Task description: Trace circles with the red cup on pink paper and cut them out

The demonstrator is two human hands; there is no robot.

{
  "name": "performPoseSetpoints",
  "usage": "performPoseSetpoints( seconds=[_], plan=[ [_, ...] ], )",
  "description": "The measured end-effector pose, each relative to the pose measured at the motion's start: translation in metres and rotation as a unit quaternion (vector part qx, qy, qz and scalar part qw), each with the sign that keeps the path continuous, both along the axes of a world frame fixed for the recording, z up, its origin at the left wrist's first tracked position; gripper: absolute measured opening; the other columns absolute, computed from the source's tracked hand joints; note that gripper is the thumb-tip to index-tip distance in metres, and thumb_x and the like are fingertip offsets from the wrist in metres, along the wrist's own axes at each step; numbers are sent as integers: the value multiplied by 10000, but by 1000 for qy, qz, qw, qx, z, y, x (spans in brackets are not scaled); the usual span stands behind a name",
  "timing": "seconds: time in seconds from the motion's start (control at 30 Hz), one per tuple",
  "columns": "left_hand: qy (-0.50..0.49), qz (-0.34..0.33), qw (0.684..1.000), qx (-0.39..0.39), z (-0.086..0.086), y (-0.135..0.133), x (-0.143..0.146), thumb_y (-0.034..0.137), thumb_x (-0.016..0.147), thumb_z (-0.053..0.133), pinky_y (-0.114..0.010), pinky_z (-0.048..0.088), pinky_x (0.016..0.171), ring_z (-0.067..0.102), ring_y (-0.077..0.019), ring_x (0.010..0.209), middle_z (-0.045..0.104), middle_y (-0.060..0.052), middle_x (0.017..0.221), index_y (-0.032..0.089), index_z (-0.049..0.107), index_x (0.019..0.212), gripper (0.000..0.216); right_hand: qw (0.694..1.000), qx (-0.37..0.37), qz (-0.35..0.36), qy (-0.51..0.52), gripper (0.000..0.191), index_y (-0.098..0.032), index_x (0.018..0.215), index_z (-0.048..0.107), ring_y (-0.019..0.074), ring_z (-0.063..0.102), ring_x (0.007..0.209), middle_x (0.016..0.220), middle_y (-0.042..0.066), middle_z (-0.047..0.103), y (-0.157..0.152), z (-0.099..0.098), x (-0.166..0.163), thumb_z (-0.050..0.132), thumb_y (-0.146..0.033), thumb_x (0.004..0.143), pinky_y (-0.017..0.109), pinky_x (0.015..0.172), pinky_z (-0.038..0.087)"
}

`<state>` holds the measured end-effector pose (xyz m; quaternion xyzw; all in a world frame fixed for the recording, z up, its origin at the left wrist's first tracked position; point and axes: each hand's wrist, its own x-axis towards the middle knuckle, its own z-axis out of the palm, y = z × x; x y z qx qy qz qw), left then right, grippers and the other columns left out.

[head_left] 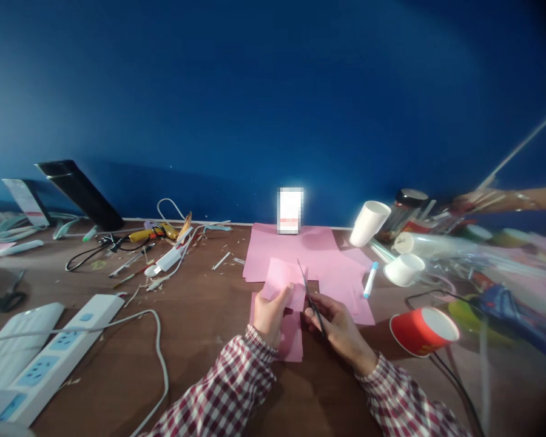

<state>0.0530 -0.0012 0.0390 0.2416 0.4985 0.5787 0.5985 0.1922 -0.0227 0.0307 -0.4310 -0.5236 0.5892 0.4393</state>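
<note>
Deep blue wall (264, 109), paler toward the left, behind a brown tabletop (204, 328)

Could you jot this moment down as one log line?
left hand: holds small pink sheet | right hand: holds scissors at the sheet's right edge | nearby: blue-and-white marker, red cup

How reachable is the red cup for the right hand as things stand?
Probably yes: no obstacle shows between the right hand and the red cup. That hand holds scissors, though, so grasping would likely mean setting them down first.
</note>
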Motion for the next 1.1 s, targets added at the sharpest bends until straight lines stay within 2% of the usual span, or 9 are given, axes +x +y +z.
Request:
performPoseSetpoints(
  seconds=[0.33, 0.8, 1.1],
  plan=[
    [-10, 2, 1000, -1, 0, 0, 0, 355, 586, 775, -238, 467, 514, 583, -139, 571, 652, -47, 691, 126, 661, 789, 327, 1000, 1, -10, -22, 335, -154, 1021, 626, 105, 462, 570, 656, -9, 526, -1, 4, 1, 659, -382, 777, 218, 516, 397],
    [-9, 10, 1000, -15, 5, 0, -1, 351, 560, 786, -215, 401, 447, 502, -103, 490, 578, 4, 575, 130, 630, 709, 309, 999, -1, 1, -36, 343, -149, 1008, 626, 102, 446, 547, 634, -21, 503, 0, 7, 3, 652, -403, 779, 218, 499, 376],
    [-16, 9, 1000, 0, 3, 1, -1, 346, 584, 776, -234, 460, 526, 575, -140, 566, 636, -33, 657, 138, 652, 766, 303, 1000, 8, -1, -29, 310, -157, 978, 636, 100, 458, 544, 629, -18, 531, 0, 6, 2, 653, -393, 777, 211, 495, 380]
  ],
)
